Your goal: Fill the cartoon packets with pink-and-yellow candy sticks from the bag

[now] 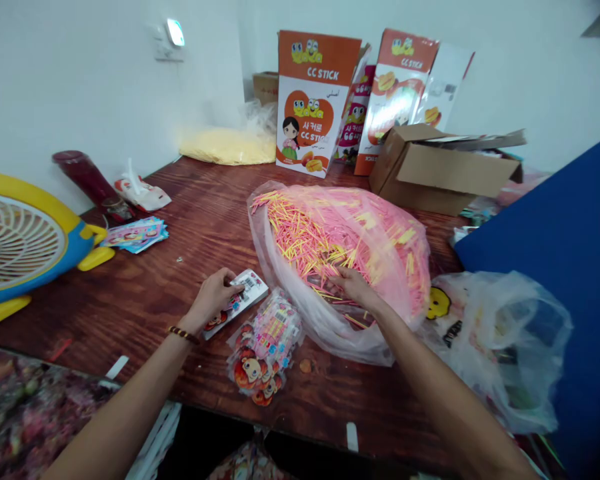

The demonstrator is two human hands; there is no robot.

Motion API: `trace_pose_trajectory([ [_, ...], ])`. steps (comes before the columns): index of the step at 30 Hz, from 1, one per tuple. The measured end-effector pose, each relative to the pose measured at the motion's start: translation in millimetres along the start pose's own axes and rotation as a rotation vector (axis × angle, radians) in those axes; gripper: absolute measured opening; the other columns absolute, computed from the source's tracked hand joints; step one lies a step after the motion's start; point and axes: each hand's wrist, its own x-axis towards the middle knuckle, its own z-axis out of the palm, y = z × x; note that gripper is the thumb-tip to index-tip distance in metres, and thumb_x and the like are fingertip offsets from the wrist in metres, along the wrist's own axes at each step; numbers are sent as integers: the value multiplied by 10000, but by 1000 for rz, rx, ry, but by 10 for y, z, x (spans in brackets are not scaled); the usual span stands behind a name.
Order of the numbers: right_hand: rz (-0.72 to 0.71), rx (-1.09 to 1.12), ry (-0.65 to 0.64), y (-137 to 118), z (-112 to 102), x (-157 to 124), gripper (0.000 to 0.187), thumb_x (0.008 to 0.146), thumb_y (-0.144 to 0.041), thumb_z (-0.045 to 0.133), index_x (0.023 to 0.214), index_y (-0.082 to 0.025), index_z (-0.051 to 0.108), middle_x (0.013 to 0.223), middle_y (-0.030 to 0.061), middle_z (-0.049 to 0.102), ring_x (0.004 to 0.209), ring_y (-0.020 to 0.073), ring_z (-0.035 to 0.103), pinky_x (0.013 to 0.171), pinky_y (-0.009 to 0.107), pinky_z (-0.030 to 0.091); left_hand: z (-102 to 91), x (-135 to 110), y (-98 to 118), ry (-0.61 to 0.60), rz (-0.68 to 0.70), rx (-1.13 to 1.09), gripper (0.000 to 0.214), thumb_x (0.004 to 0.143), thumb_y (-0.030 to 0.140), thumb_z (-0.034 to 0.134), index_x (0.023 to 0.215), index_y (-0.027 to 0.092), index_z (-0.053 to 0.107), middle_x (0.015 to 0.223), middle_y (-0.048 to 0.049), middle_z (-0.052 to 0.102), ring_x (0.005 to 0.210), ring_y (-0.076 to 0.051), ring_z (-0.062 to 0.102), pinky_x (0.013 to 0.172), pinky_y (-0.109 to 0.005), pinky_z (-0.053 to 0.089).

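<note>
My left hand (214, 297) is closed on a small printed packet (239, 300) that lies on the brown wooden table (180, 253). My right hand (353, 285) reaches into a large clear plastic bag (340, 260) heaped with thin pink and yellow sticks, its fingers curled down among them. Whether they grip any sticks is hidden. In front of me, between my arms, lies a clear bundle of filled cartoon packets (265, 347).
A yellow and blue fan (25, 243) stands at the left, with a dark red bottle (87, 177) and loose packets (137, 233) behind it. Orange CC Stick cartons (313, 100) and an open cardboard box (445, 170) line the back. A blue panel (565, 267) and crumpled plastic bag (500, 340) sit right.
</note>
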Motion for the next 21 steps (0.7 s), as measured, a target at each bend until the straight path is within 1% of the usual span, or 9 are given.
trace_pose_trajectory([
  [2,-4,-16,17,17,20,-1,157,760,-296,619,685,-191,531,615,-24,628,499,95,539,474,193,395,-13,27,5,-22,-32,-82,262,680,429,669,731,186,584,694,0,641,657,-164,581,620,-262,414],
  [4,-19,-75,32,31,42,5,144,780,-248,595,671,-196,518,624,-25,635,511,98,550,496,196,415,-30,41,-1,-30,-39,-119,272,661,441,672,705,182,598,675,-3,654,647,-162,584,615,-260,414],
  [7,-31,-156,45,48,73,15,134,812,-206,553,684,-203,512,636,-19,644,531,114,577,514,209,439,-73,48,-17,-51,-22,-120,309,661,480,670,697,174,648,678,-13,683,653,-167,595,618,-259,416],
  [9,-26,-150,53,49,89,12,110,822,-198,541,715,-208,513,650,-16,653,544,123,593,526,217,457,-110,49,-19,-67,-6,-113,331,676,505,662,694,175,675,677,-19,696,657,-175,602,616,-262,417],
  [11,-19,-118,65,37,98,-4,88,830,-208,536,744,-211,516,660,-16,660,567,131,612,551,224,478,-146,51,-12,-74,16,-93,337,701,511,649,704,179,702,696,-29,713,679,-189,618,629,-268,424],
  [13,-19,-81,75,9,100,-34,69,831,-226,543,766,-209,528,662,-15,663,587,133,623,577,229,491,-171,53,2,-64,48,-60,323,718,494,643,728,183,730,757,-43,738,731,-202,641,670,-276,436],
  [16,-39,-20,70,-44,99,-92,75,807,-268,576,785,-200,553,662,-16,659,590,129,612,565,223,475,-190,48,20,-55,73,-15,306,740,469,627,771,191,750,799,-43,756,763,-210,656,704,-278,438],
  [19,-56,119,15,-76,113,-143,143,753,-319,623,775,-194,555,635,-26,633,569,123,581,534,224,450,-193,30,21,-37,85,6,294,775,445,606,848,200,752,812,-28,768,781,-213,670,718,-271,443],
  [21,-38,225,-29,-67,140,-163,193,713,-348,654,756,-196,544,614,-31,616,544,122,562,526,236,444,-190,20,6,-16,108,2,290,792,430,597,904,208,747,845,-24,775,811,-213,680,746,-271,455],
])
